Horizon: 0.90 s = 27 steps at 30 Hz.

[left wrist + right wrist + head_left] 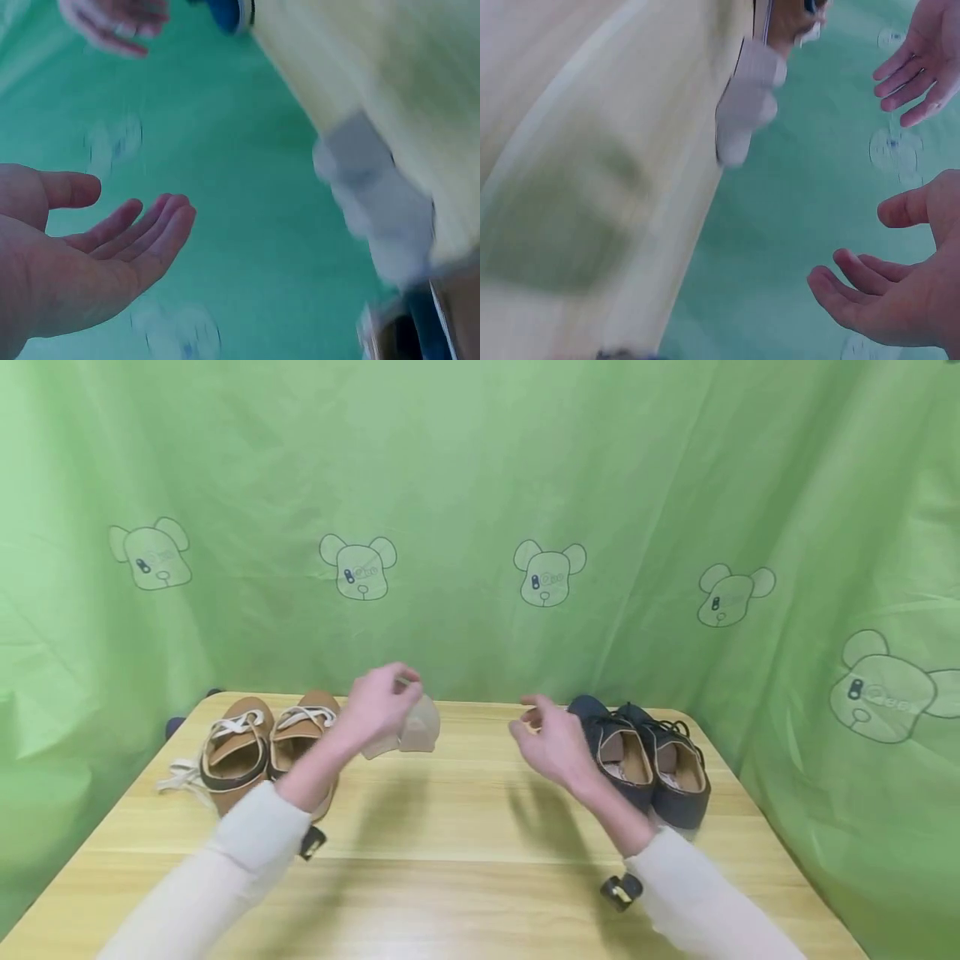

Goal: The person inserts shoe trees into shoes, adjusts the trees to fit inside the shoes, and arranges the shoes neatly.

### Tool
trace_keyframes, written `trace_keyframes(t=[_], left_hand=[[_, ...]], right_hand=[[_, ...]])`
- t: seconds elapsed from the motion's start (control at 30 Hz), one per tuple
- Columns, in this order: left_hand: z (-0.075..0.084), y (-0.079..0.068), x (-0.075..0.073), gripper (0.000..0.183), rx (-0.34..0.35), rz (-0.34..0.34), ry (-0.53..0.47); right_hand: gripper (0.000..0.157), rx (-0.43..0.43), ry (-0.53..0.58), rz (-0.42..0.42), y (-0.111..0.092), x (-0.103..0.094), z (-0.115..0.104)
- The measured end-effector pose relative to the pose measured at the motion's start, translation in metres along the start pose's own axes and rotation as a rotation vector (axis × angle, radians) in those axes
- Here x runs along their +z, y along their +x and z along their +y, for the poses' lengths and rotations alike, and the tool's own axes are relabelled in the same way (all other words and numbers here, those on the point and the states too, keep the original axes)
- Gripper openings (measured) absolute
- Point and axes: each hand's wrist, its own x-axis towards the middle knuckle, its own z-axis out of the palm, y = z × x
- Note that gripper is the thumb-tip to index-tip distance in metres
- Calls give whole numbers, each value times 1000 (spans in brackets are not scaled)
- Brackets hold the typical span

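Note:
My left hand [381,703] hovers over the back left of the table with fingers loosely bent and nothing between them. Just behind and below it are pale beige, rounded items [420,727], partly hidden by the hand; their kind is unclear, and they look blurred in the left wrist view [382,195]. To the left stands a pair of brown lace-up shoes [238,735] with white laces. My right hand [553,745] is held in the air, relaxed and holding nothing. Nearest to it is a pair of dark navy lace-up shoes [678,777].
Both pairs of shoes stand on a light wooden table [465,885]. A green curtain [457,460] with bear-head prints hangs behind the table and along its sides. Small dark items [174,727] show past the table's far left corner.

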Motion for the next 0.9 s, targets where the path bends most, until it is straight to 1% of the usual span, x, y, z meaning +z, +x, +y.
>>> trace_keyframes(t=[0.13, 0.27, 0.33, 0.43, 0.53, 0.63, 0.7, 0.77, 0.9], left_hand=[[-26, -10, -49, 46, -52, 3, 38], [-57, -21, -93, 54, -109, 5, 53], [-73, -26, -111, 60, -146, -1, 14], [-101, -32, -132, 67, -210, 0, -57], [-129, -38, -145, 72, -257, 13, -123], [-154, -46, -154, 74, -294, 19, -162], [-169, -53, -157, 74, -313, 3, -183], [-182, -58, -158, 75, -328, -17, -214], [-207, -68, -158, 77, -347, -52, -269]], right_hand=[[56, 46, 88, -73, 6, 29, -22], [56, 71, 184, -117, 14, 58, -44], [54, 83, 230, -141, 17, 71, -55], [52, 122, 302, -185, 23, 89, -69], [54, 166, 381, -222, 28, 106, -81], [57, 193, 443, -266, 31, 124, -92], [58, 203, 440, -286, 32, 135, -99], [58, 210, 461, -311, 32, 147, -106], [58, 223, 492, -331, 32, 171, -119]])
